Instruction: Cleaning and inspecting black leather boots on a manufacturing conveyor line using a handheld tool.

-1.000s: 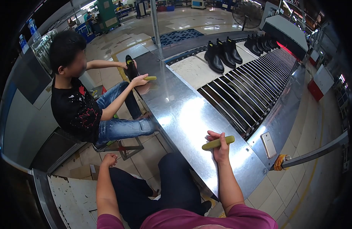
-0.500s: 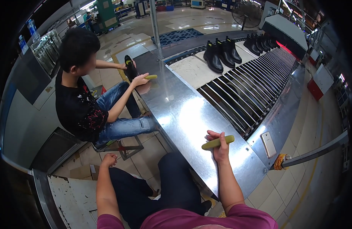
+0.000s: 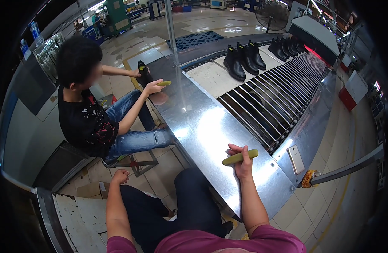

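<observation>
My right hand (image 3: 243,168) rests over the metal table (image 3: 189,122) with its fingers round an olive-green, oblong bar with rounded ends (image 3: 230,160). What the bar is made of, I cannot tell. My left hand (image 3: 121,176) hangs above the floor beside my left knee, fingers curled in with nothing seen in them. Across the table's left edge a seated person (image 3: 86,105) holds a black boot (image 3: 143,75) in one hand. In that person's other hand is a similar olive-green bar (image 3: 164,83).
Black ankle boots (image 3: 235,63) stand on a pale board along the roller conveyor (image 3: 265,109), which runs to a grey machine (image 3: 314,36) with a red glow. A phone (image 3: 295,159) lies near the table's right edge. A metal post (image 3: 171,29) rises at the far edge.
The seated person's head and upper body have leaned slightly left, and the hand with the bar has drawn back a little. My own hands have not moved.
</observation>
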A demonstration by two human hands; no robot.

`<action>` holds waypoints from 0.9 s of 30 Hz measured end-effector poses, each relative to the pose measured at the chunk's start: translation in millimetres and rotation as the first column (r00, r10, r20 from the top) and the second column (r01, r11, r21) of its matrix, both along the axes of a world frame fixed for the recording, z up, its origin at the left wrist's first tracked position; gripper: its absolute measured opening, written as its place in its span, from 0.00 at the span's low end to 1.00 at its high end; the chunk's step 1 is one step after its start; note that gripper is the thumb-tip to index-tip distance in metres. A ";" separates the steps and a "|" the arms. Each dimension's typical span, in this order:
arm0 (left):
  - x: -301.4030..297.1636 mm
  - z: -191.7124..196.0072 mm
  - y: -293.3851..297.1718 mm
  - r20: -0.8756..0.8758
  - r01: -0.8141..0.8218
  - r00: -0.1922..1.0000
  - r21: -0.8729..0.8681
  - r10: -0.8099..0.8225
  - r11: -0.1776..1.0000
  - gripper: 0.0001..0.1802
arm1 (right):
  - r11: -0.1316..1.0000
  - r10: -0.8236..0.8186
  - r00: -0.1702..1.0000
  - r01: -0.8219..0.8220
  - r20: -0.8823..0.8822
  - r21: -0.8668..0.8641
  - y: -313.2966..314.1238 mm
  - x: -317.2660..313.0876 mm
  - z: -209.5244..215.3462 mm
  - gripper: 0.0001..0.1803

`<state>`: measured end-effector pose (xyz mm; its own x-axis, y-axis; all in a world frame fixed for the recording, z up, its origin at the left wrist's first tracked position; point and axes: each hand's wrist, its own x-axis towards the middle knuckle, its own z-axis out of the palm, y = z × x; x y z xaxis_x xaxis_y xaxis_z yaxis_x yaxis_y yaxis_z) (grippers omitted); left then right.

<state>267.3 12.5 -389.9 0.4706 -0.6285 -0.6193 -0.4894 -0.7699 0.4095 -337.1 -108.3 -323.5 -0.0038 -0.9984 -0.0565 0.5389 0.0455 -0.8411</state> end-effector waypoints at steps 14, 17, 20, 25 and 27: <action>-1.4 0.6 -1.1 -0.013 0.001 1.000 0.021 -0.001 1.000 0.17 | 1.000 -0.008 1.000 0.008 0.002 -0.002 -1.2 -0.9 0.4 0.34; -2.4 -0.1 -1.2 0.008 -0.005 1.000 0.007 0.005 1.000 0.17 | 1.000 -0.012 1.000 0.012 0.002 -0.002 -1.5 -1.5 0.7 0.34; -2.0 0.7 -1.0 -0.014 -0.003 1.000 0.011 0.003 1.000 0.17 | 1.000 -0.011 1.000 0.011 0.006 -0.003 -1.5 -1.4 0.8 0.34; -1.3 2.7 0.7 -0.008 -0.006 1.000 0.010 0.006 1.000 0.17 | 1.000 -0.003 1.000 0.003 0.009 -0.003 -1.1 -0.8 1.7 0.34; -4.6 2.8 -0.6 -0.002 0.003 1.000 -0.002 -0.003 1.000 0.17 | 1.000 -0.016 1.000 0.016 0.000 -0.003 -1.2 -2.1 1.9 0.34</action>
<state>262.6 12.0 -387.0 0.4676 -0.6307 -0.6193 -0.4904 -0.7680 0.4119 -339.2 -109.5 -321.6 -0.0198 -0.9984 -0.0538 0.5392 0.0346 -0.8415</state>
